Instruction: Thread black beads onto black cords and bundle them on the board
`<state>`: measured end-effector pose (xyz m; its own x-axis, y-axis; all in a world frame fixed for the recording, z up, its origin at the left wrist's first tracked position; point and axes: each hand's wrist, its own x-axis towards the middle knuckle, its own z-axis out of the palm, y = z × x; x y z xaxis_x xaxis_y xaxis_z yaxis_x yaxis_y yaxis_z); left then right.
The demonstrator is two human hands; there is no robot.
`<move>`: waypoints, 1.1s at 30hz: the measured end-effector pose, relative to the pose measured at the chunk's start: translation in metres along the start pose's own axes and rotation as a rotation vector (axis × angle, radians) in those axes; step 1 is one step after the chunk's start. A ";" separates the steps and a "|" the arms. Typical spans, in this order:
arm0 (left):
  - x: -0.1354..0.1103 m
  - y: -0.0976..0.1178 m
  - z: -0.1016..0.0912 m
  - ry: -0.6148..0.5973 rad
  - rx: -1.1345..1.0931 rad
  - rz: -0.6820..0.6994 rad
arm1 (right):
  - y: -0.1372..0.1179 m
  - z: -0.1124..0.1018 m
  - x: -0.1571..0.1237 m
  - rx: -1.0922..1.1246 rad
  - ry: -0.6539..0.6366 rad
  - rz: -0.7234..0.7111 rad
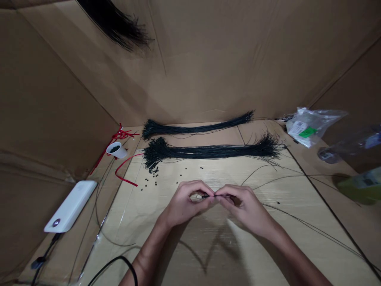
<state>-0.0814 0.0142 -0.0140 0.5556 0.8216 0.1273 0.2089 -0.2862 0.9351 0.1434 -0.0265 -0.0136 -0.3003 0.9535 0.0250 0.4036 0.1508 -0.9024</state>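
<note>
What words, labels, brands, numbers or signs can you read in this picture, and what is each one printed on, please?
No text is legible.
White label on the clear plastic bag: too small to read.
Green sticker on the same bag: too small to read.
Round dark badge on the white power bank: too blurred to read.

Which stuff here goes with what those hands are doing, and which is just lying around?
In use: left hand and right hand pinching a thin black wire; two bundles of long black wires; scattered small black beads; white paper cup of black beads.

Just lying about: white rectangular power bank; clear plastic bag, green label; thin red strips.
</note>
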 end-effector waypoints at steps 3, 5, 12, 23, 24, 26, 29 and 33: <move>0.001 -0.002 0.009 0.012 0.015 0.045 | 0.004 0.001 0.000 0.008 -0.026 0.038; 0.001 -0.003 0.012 0.042 0.019 0.053 | 0.006 0.001 0.000 0.000 -0.029 0.048; -0.001 -0.005 0.009 0.056 -0.069 -0.025 | 0.001 -0.006 -0.005 -0.053 -0.102 0.043; -0.006 -0.009 0.016 0.050 -0.229 -0.120 | 0.001 -0.004 -0.008 -0.116 -0.167 0.004; -0.006 -0.010 0.015 0.051 -0.230 -0.124 | 0.001 -0.004 -0.008 -0.118 -0.168 -0.006; -0.006 -0.011 0.013 0.042 -0.232 -0.124 | 0.002 -0.005 -0.006 -0.113 -0.174 -0.025; -0.007 -0.011 0.012 0.030 -0.250 -0.107 | 0.002 -0.010 -0.006 -0.117 -0.198 -0.043; -0.007 -0.011 0.016 0.029 -0.258 -0.081 | 0.003 -0.014 -0.007 -0.099 -0.221 -0.008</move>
<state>-0.0752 0.0036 -0.0301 0.5216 0.8514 0.0548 0.0373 -0.0869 0.9955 0.1590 -0.0292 -0.0107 -0.4811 0.8737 -0.0722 0.4800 0.1937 -0.8556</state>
